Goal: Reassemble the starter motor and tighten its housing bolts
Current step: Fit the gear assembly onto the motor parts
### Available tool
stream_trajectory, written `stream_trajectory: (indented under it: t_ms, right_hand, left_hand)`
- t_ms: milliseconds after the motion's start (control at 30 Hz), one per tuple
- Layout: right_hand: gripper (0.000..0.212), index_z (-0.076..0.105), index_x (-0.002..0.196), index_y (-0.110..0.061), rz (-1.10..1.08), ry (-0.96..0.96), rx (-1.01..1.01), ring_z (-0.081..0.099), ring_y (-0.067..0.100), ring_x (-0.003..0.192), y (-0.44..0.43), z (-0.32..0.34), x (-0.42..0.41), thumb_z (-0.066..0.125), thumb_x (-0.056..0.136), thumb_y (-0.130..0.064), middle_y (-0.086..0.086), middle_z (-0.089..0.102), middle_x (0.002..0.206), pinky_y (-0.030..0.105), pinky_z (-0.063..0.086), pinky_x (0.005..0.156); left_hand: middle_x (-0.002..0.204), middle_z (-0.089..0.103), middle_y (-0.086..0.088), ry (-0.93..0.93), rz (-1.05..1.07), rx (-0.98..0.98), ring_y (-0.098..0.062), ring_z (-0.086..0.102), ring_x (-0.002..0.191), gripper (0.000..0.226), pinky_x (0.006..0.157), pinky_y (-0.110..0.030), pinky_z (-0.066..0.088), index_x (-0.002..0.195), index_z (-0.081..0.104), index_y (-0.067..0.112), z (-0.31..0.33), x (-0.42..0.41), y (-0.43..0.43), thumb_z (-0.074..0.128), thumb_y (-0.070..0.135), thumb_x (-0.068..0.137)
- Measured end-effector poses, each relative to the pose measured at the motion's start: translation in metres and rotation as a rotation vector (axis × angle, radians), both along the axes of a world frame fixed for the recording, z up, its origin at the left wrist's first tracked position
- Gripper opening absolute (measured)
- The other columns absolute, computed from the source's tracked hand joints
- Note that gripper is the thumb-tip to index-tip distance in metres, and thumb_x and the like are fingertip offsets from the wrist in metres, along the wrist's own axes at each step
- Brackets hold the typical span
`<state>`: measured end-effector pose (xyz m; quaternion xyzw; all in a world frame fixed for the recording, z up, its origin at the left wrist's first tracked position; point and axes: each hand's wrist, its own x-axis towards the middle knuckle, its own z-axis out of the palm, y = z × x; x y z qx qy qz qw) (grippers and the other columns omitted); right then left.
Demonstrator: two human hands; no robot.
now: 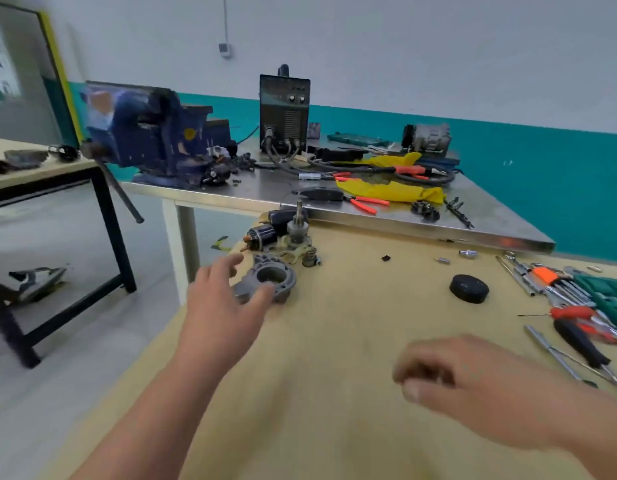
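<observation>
Starter motor parts lie at the far left of the tan workbench (335, 341). A grey cast housing (277, 273) with a round bore lies flat. Behind it, a shaft with a gear (298, 223) stands upright beside a black solenoid (262, 235), a dark motor body (283, 216) and a pale fork lever (295, 252). My left hand (224, 299) reaches over the housing's near left edge with fingers spread and the thumb at its rim. My right hand (473, 382) hovers blurred over the bench's near right, fingers curled; whether it holds anything is unclear.
A black round cap (469, 288) and two small sockets (468, 252) lie mid-bench. Hex keys (546, 275), screwdrivers (577, 337) and a green tool case (608, 292) crowd the right edge. Behind, a steel table (369, 220) carries a blue vise (151, 133), a welder (284, 112) and orange-handled pliers (367, 204).
</observation>
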<state>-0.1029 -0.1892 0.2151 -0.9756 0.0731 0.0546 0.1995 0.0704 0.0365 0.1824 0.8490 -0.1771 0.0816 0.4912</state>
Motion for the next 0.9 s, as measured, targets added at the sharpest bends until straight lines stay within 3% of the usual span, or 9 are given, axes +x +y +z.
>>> stream_trajectory:
  t_ms: [33, 67, 133, 200, 300, 433, 567, 800, 900]
  right_hand:
    - [0.025, 0.059, 0.097, -0.050, -0.021, -0.112, 0.069, 0.057, -0.009, 0.083, -0.002, 0.012, 0.040, 0.043, 0.084, -0.065, -0.030, 0.063, 0.091, 0.009, 0.041, 0.062]
    - [0.023, 0.060, 0.100, -0.044, -0.083, -0.202, 0.096, 0.056, -0.005, 0.084, -0.008, 0.021, 0.084, 0.042, 0.092, -0.055, -0.026, 0.062, 0.093, 0.011, 0.038, 0.062]
    - [0.030, 0.060, 0.112, -0.023, -0.213, -0.325, 0.113, 0.052, 0.011, 0.092, -0.031, 0.020, 0.173, 0.037, 0.101, -0.038, -0.008, 0.060, 0.104, 0.025, 0.037, 0.069]
    - [0.037, 0.061, 0.112, -0.010, -0.345, -0.426, 0.271, 0.052, 0.019, 0.095, -0.053, 0.010, 0.250, 0.032, 0.102, -0.031, 0.006, 0.061, 0.109, 0.031, 0.039, 0.076]
    - [0.041, 0.064, 0.105, -0.014, -0.429, -0.477, 0.524, 0.057, 0.025, 0.106, -0.073, -0.010, 0.340, 0.029, 0.098, -0.036, 0.009, 0.064, 0.117, 0.040, 0.042, 0.097]
    - [0.053, 0.065, 0.110, -0.018, -0.405, -0.428, 0.615, 0.055, 0.022, 0.110, -0.078, -0.038, 0.413, 0.027, 0.093, -0.051, 0.005, 0.061, 0.119, 0.039, 0.039, 0.099]
    - [0.058, 0.071, 0.105, -0.016, -0.448, -0.404, 0.639, 0.060, 0.026, 0.096, -0.078, -0.053, 0.447, 0.033, 0.086, -0.055, 0.009, 0.066, 0.105, 0.043, 0.044, 0.097]
    - [0.067, 0.069, 0.113, -0.020, -0.560, -0.374, 0.688, 0.058, 0.027, 0.099, -0.082, -0.058, 0.395, 0.025, 0.084, -0.061, 0.011, 0.063, 0.111, 0.043, 0.044, 0.097]
    - [0.058, 0.072, 0.104, -0.024, -0.564, -0.417, 0.728, 0.057, 0.020, 0.089, -0.081, -0.061, 0.350, 0.026, 0.092, -0.057, 0.006, 0.065, 0.101, 0.037, 0.046, 0.087]
  left_hand:
    - [0.129, 0.049, 0.014, -0.008, 0.024, 0.040, -0.011, 0.044, 0.122, 0.058, 0.094, -0.036, 0.043, 0.135, 0.043, 0.036, 0.000, 0.027, -0.006, 0.060, 0.054, 0.082]
    - [0.138, 0.045, 0.006, 0.099, 0.005, 0.052, -0.019, 0.041, 0.127, 0.061, 0.099, -0.039, 0.039, 0.139, 0.041, 0.031, -0.009, 0.054, -0.013, 0.060, 0.051, 0.085]
    - [0.146, 0.042, 0.002, 0.307, -0.057, -0.087, -0.022, 0.041, 0.128, 0.061, 0.097, -0.037, 0.036, 0.142, 0.040, 0.031, -0.013, 0.114, -0.025, 0.057, 0.053, 0.088]
    - [0.147, 0.041, 0.002, 0.336, -0.117, -0.120, -0.021, 0.041, 0.129, 0.061, 0.095, -0.033, 0.032, 0.143, 0.039, 0.032, -0.023, 0.166, -0.036, 0.055, 0.056, 0.088]
    - [0.149, 0.040, 0.003, 0.261, -0.146, -0.092, -0.016, 0.039, 0.129, 0.064, 0.094, -0.030, 0.027, 0.146, 0.036, 0.030, -0.033, 0.226, -0.066, 0.052, 0.057, 0.090]
    - [0.141, 0.048, 0.003, 0.286, -0.216, -0.099, -0.013, 0.043, 0.121, 0.054, 0.097, -0.028, 0.029, 0.137, 0.050, 0.028, -0.032, 0.280, -0.114, 0.051, 0.056, 0.090]
    - [0.110, 0.069, -0.007, 0.489, -0.228, -0.198, -0.025, 0.065, 0.099, 0.038, 0.094, -0.041, 0.049, 0.106, 0.068, 0.025, -0.031, 0.301, -0.124, 0.057, 0.055, 0.085]
    - [0.099, 0.060, 0.009, 0.398, -0.227, -0.140, -0.016, 0.057, 0.093, 0.031, 0.085, -0.035, 0.045, 0.117, 0.062, 0.044, -0.040, 0.243, -0.132, 0.061, 0.048, 0.086]
    - [0.096, 0.057, 0.017, 0.384, -0.227, -0.126, -0.005, 0.050, 0.087, 0.030, 0.069, -0.025, 0.037, 0.115, 0.062, 0.046, -0.040, 0.205, -0.129, 0.059, 0.051, 0.086]
